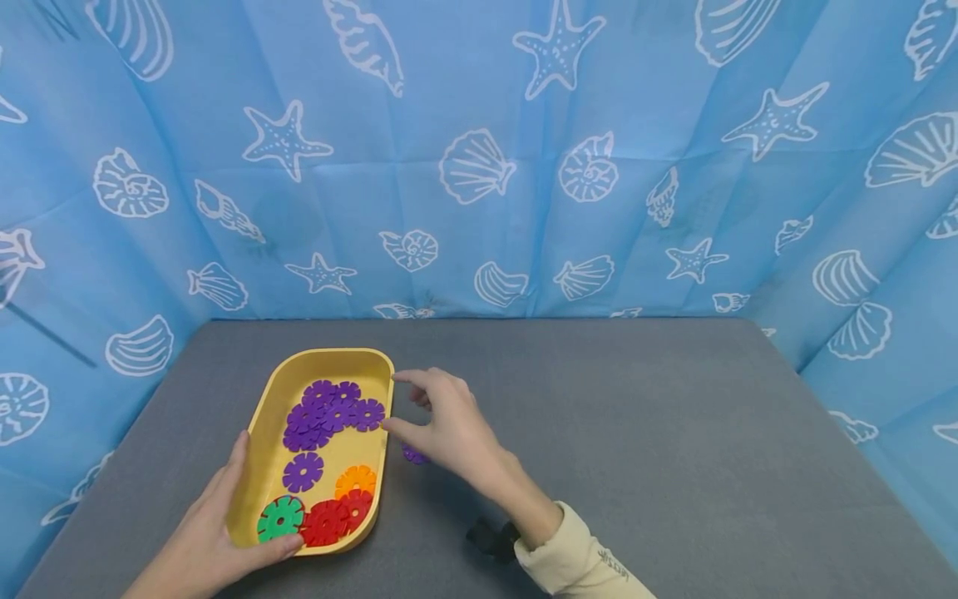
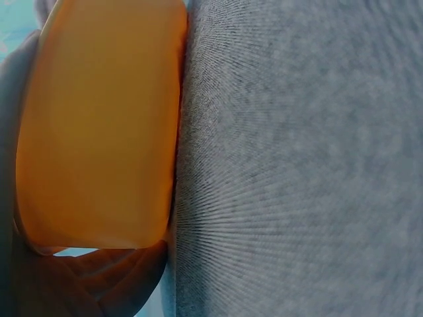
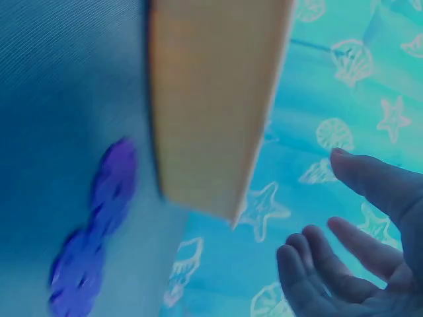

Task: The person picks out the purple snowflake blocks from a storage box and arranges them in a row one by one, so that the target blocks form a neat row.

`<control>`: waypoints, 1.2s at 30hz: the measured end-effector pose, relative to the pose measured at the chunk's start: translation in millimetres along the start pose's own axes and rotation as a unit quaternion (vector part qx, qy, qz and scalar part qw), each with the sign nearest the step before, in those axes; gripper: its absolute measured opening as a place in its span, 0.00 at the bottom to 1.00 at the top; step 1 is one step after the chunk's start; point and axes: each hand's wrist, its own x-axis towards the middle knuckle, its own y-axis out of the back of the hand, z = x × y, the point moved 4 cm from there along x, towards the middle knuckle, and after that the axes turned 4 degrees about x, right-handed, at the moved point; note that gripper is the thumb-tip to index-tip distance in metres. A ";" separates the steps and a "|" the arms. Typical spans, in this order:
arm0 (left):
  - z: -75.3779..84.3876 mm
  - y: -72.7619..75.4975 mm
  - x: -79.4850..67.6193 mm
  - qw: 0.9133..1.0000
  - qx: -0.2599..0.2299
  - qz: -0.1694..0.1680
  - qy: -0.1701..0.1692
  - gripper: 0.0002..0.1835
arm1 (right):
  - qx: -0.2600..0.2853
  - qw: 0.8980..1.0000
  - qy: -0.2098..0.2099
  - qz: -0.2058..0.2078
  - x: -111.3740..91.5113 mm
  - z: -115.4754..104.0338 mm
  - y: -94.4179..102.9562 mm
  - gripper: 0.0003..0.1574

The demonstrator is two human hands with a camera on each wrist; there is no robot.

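A yellow plastic tray (image 1: 254, 466) sits on the left half of the table. My left hand (image 1: 205, 524) grips its near left corner, thumb over the front rim and fingers along the side; in the left wrist view the tray's wall (image 2: 99, 132) fills the grasp. At the right rim, my right hand (image 1: 452, 428) is raised with thumb and index finger spread, nothing between them. Purple notched interlocking discs (image 1: 322, 416) pile up inside the tray, with one purple disc (image 1: 303, 472) apart. Nearer the front lie a green disc (image 1: 280, 517), red discs (image 1: 325, 522) and an orange disc (image 1: 355, 480).
Beside the tray's right wall, purple discs (image 3: 114, 188) lie on the grey table (image 1: 674, 449), partly hidden by my right hand in the head view. A small black object (image 1: 491, 539) shows under the right wrist. A blue shell-print curtain (image 1: 479, 233) hangs behind the table.
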 end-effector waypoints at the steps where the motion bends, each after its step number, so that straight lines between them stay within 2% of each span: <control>1: 0.0 0.0 0.2 1.000 -0.001 -0.003 0.002 0.75 | 0.007 1.000 0.009 0.001 1.3 -4.5 -2.5 0.31; 7: 0.1 0.2 0.8 1.000 0.003 -0.004 0.003 0.75 | 0.031 0.998 0.060 -0.018 9.6 -27.8 -24.6 0.31; 12: -0.6 -0.2 -0.2 1.000 0.000 0.014 -0.019 0.75 | 0.022 0.995 0.078 -0.054 14.8 -43.2 -53.5 0.32; 16: -1.1 -0.6 -1.0 0.999 -0.001 0.027 -0.039 0.74 | 0.007 0.991 0.115 -0.072 19.3 -53.1 -76.7 0.32; 21: -3.3 -1.8 0.2 0.999 0.005 0.013 -0.034 0.72 | 0.013 0.986 0.147 -0.083 25.9 -56.2 -100.3 0.30; 24: -4.2 -2.3 0.7 0.999 0.010 0.009 -0.030 0.72 | 0.028 0.986 0.134 -0.095 28.7 -50.6 -113.2 0.30; 27: -3.7 -2.5 0.5 0.999 0.011 0.011 -0.033 0.72 | 0.031 0.989 0.097 -0.110 30.2 -39.8 -125.3 0.29; 31: -2.1 -2.6 0.6 0.999 0.009 0.013 -0.034 0.73 | 0.009 0.991 0.059 -0.116 32.0 -28.5 -134.5 0.29; 36: -1.2 -1.3 0.3 0.999 0.011 0.026 -0.039 0.74 | -0.040 0.994 0.037 -0.096 32.1 -25.0 -136.0 0.27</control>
